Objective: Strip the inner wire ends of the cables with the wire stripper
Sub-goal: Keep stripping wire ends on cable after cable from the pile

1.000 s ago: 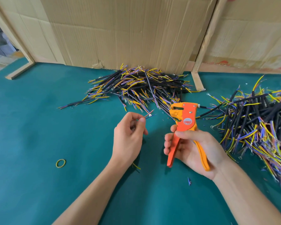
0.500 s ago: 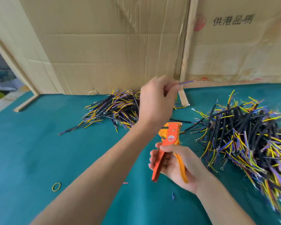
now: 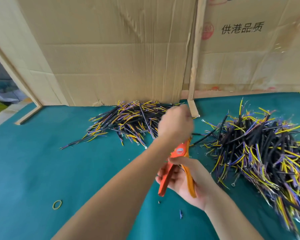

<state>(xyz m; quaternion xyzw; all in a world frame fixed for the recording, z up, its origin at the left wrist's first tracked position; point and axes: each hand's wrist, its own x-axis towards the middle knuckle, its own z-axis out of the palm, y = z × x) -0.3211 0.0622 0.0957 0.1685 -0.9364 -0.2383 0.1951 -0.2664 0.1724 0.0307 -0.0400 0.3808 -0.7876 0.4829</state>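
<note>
Cables (image 3: 260, 144) in a loose heap at the right of the green tabletop (image 3: 42, 170), a second heap (image 3: 130, 118) by the cardboard wall (image 3: 111, 58); probably light, limp at the thin coloured inner wires, stiffer along the black jacket, so best pinched on the jacket just behind the free ends. Wire stripper (image 3: 178, 163) gripped by its handles in the right hand (image 3: 185, 181), likely rigid and sprung. Left hand (image 3: 176, 124) blurred over the far heap, fingers curled, contents impossible to tell.
</note>
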